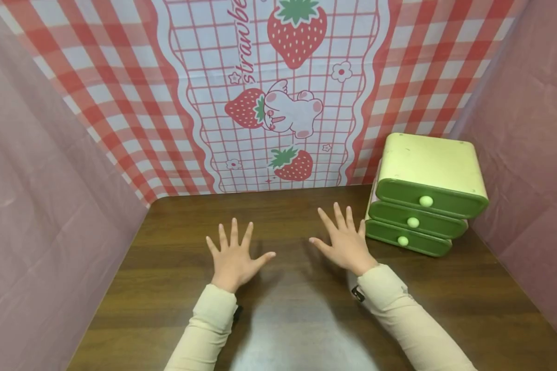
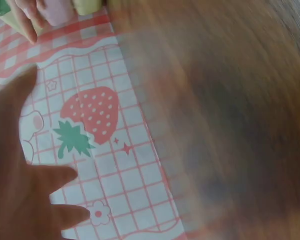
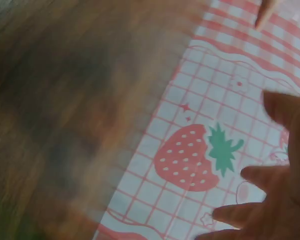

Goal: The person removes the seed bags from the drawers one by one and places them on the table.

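My left hand (image 1: 234,264) is held over the wooden table (image 1: 176,293), its fingers straight and spread, with nothing in it. Likewise spread and holding nothing, my right hand (image 1: 347,248) is over the table further right. It is nearest to a small chest of drawers (image 1: 429,162), cream on top with green drawer fronts (image 1: 418,224) and round pale knobs. All of its drawers look closed. In the left wrist view the left hand (image 2: 14,170) shows dark against the cloth; the right wrist view shows the right hand (image 3: 285,175) the same way.
Behind the table hangs a red-and-white checked cloth (image 1: 120,82) printed with strawberries (image 1: 297,38). Pink curtains (image 1: 42,180) enclose the left and right sides. The chest stands at the table's back right, close to the right curtain (image 1: 529,170).
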`<state>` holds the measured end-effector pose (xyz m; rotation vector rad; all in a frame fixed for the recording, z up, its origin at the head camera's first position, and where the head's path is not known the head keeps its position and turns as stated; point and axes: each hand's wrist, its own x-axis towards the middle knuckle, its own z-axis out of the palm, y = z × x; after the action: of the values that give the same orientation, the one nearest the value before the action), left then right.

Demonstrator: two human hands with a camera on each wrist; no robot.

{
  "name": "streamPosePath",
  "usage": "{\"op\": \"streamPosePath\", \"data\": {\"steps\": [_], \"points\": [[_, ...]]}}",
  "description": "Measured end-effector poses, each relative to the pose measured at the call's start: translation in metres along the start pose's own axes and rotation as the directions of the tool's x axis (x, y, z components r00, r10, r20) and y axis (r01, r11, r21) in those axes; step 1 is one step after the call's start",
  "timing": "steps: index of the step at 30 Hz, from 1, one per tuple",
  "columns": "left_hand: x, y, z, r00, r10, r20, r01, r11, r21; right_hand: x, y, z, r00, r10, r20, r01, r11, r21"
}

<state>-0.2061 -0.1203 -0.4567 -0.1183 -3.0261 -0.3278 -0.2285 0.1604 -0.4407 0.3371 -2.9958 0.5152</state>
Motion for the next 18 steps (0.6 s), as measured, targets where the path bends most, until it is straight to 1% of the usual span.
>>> {"op": "streamPosePath", "data": {"steps": [3, 6, 8, 10, 12, 14, 16, 18], "points": [[0.003, 0.002, -0.002, 0.997, 0.035, -0.064, -0.037, 0.998, -0.041, -0.001, 0.002, -0.012, 0.998, -0.041, -0.045, 0.045, 0.995, 0.090], [0.004, 0.005, -0.005, 0.986, 0.075, -0.148, -0.089, 0.992, -0.094, -0.005, 0.006, -0.025, 0.991, -0.079, -0.110, 0.097, 0.979, 0.177], [0.005, 0.009, -0.006, 0.977, 0.091, -0.193, -0.120, 0.982, -0.145, -0.008, 0.010, -0.035, 0.984, -0.094, -0.152, 0.127, 0.966, 0.224], [0.006, 0.013, -0.009, 0.973, 0.092, -0.213, -0.139, 0.965, -0.220, -0.012, 0.015, -0.046, 0.974, -0.112, -0.196, 0.162, 0.952, 0.261], [0.007, 0.019, -0.011, 0.974, 0.091, -0.206, -0.154, 0.938, -0.312, -0.017, 0.021, -0.058, 0.963, -0.131, -0.237, 0.198, 0.938, 0.285], [0.009, 0.025, -0.014, 0.980, 0.093, -0.178, -0.159, 0.900, -0.405, -0.022, 0.028, -0.070, 0.949, -0.144, -0.280, 0.227, 0.930, 0.289], [0.012, 0.032, -0.016, 0.982, 0.112, -0.151, -0.173, 0.852, -0.494, -0.027, 0.036, -0.082, 0.932, -0.150, -0.331, 0.247, 0.930, 0.272], [0.015, 0.041, -0.019, 0.980, 0.150, -0.130, -0.198, 0.794, -0.574, -0.032, 0.045, -0.094, 0.909, -0.145, -0.390, 0.257, 0.933, 0.252]]}}
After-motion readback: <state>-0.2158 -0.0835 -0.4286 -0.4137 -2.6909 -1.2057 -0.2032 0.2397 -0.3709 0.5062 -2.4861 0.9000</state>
